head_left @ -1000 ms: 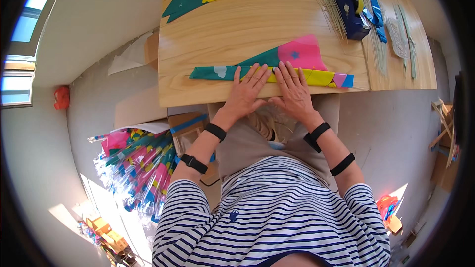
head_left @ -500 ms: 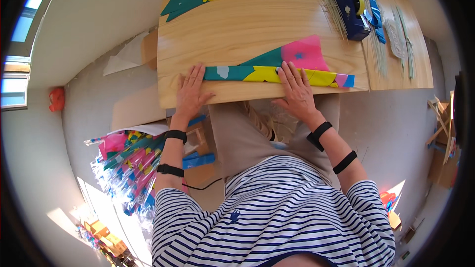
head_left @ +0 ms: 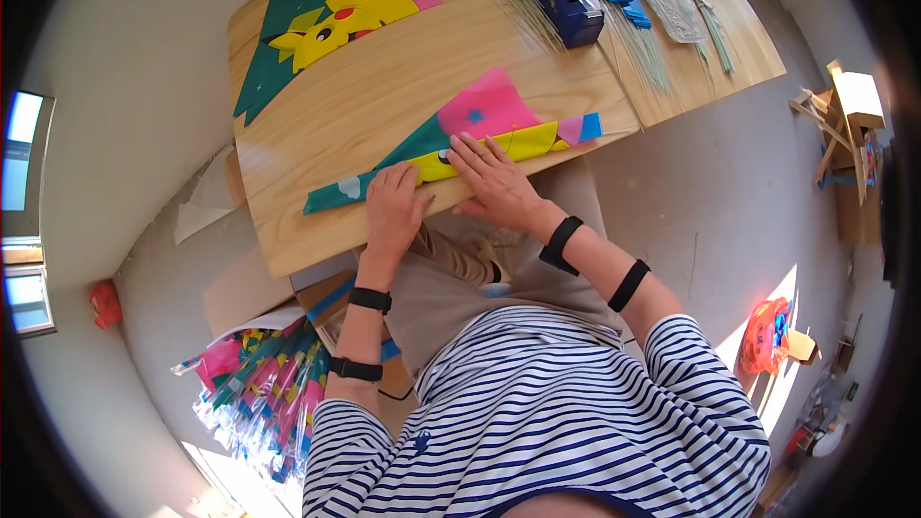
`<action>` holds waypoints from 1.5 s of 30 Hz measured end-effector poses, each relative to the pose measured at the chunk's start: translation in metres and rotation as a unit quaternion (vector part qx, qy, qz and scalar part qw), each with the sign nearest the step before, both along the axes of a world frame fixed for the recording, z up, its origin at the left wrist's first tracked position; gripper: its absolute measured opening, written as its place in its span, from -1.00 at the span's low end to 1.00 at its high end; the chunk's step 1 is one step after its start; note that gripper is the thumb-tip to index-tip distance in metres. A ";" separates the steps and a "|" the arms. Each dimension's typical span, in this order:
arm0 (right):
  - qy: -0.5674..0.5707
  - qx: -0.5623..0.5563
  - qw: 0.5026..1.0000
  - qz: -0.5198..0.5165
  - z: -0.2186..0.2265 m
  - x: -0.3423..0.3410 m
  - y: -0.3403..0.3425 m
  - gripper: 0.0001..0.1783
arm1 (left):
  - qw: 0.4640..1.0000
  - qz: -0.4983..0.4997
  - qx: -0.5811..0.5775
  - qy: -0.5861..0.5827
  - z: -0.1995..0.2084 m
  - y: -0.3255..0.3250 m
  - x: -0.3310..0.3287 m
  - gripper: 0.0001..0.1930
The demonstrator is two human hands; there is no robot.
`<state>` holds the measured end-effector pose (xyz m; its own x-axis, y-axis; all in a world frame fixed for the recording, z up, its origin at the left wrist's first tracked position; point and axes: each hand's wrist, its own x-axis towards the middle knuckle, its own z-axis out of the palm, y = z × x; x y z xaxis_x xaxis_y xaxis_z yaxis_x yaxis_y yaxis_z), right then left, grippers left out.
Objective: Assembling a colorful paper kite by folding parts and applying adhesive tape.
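A folded sheet (head_left: 331, 194), printed in green, yellow and pink, lies as a narrow strip along the table's near edge. Its pink and green triangular part (head_left: 480, 107) spreads out behind the strip, and a blue end piece (head_left: 591, 126) shows at the right. My left hand (head_left: 393, 211) presses its fingers on the strip left of its middle. Just to the right, my right hand (head_left: 496, 184) lies with fingers stretched over the yellow part. Neither hand grips anything; both rest on the sheet from above.
Stacked printed sheets (head_left: 336, 29) lie at the far left of the wooden table (head_left: 288, 221). Toward the back right are a blue tape dispenser (head_left: 566, 5), thin rods (head_left: 641, 56), blue ribbon and a clear plastic tray (head_left: 672, 10). Wrapped colourful bundles (head_left: 264, 384) stand at my left.
My left hand has slid right along the strip, from its left end to near my right hand. The view has turned, so the table appears tilted and shifted left.
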<state>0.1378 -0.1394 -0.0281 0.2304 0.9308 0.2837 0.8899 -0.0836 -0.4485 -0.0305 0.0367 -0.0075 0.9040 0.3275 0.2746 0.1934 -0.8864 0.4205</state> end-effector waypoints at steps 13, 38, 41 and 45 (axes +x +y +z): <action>-0.154 -0.017 0.987 -0.032 0.012 0.070 -0.039 -0.49 | 0.999 0.043 0.011 0.012 0.001 0.006 0.005 -0.57; -0.085 -0.133 0.981 -0.111 0.024 0.129 0.012 -0.52 | 0.994 0.074 0.053 0.052 -0.002 0.058 0.048 -0.73; -0.096 -0.147 0.976 -0.129 0.022 0.131 0.017 -0.48 | 0.993 0.081 0.068 0.053 -0.007 0.058 0.050 -0.73; -0.116 -0.168 0.969 -0.142 0.034 0.128 0.023 -0.44 | 0.986 0.109 0.122 0.045 -0.008 0.055 0.051 -0.73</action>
<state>0.2658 -0.1167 0.0062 0.4573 0.8878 0.0514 0.8831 -0.4465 -0.1442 0.0206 0.0912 -0.0158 0.8440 0.4504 0.2911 0.4167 -0.8925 0.1727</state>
